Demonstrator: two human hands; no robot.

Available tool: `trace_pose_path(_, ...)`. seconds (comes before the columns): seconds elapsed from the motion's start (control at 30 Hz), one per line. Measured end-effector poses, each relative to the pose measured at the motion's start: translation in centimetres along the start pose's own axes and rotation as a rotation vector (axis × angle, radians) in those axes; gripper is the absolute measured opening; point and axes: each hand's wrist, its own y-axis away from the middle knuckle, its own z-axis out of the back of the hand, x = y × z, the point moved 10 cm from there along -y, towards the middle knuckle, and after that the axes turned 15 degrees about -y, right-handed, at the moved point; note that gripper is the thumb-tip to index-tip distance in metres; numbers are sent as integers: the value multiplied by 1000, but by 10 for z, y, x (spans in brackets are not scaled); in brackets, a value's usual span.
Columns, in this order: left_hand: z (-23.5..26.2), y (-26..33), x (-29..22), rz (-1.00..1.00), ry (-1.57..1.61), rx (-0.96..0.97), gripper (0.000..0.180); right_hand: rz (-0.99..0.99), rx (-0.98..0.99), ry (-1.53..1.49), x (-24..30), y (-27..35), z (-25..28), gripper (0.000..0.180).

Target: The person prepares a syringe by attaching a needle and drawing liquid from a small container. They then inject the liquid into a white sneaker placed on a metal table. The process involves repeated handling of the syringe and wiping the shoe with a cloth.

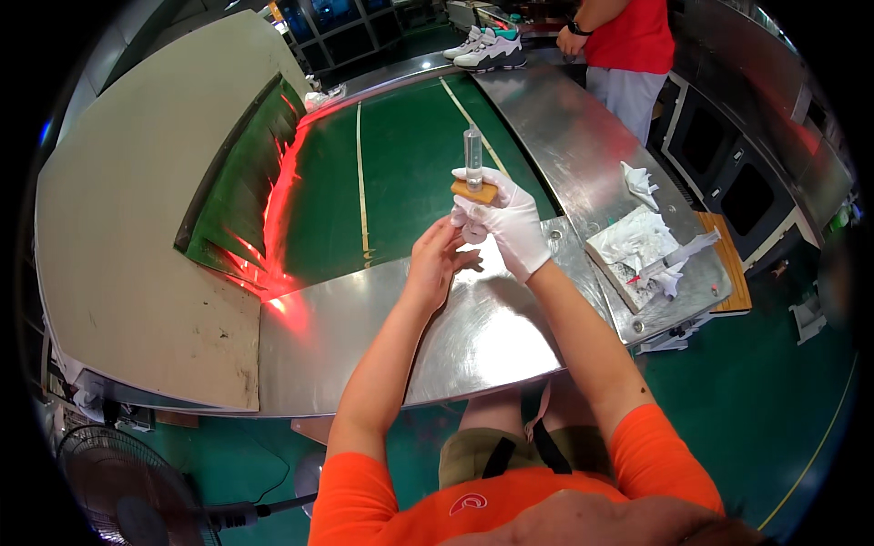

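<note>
My right hand [512, 223], in a white glove, is closed around a clear cylinder [472, 162] that stands upright out of its grip. A tan sponge-like pad [475, 191] sits at the cylinder's lower part, between the gloved fingers. Just below the glove a round, clear end [473, 234] shows, partly covered. My left hand [434, 262] is bare, its fingers loosely curled and apart, with the fingertips beside the glove and that clear end. Both hands are above the metal edge of the table.
A green conveyor belt [319, 209] runs away under a hood with a cut green curtain [232, 182] and red light. At right, a syringe [678, 256] lies over white cloths [635, 238]. White sneakers [489, 48] stand at the far end, near a person in red [635, 36]. A fan [127, 482] is lower left.
</note>
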Motion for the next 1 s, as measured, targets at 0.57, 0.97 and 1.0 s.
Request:
trace_pose_path(0.57,1,-2,12,48,2,-12,34,9,68,-19,9,-1,2,29)
trace_pose_path(0.97,-10,3,3,17,8,26,32,77,43,-81,14,-6,17,29)
trace_pose_path(1.0,-8,4,2,17,1,17,31,70,39,-80,12,-7,15,29)
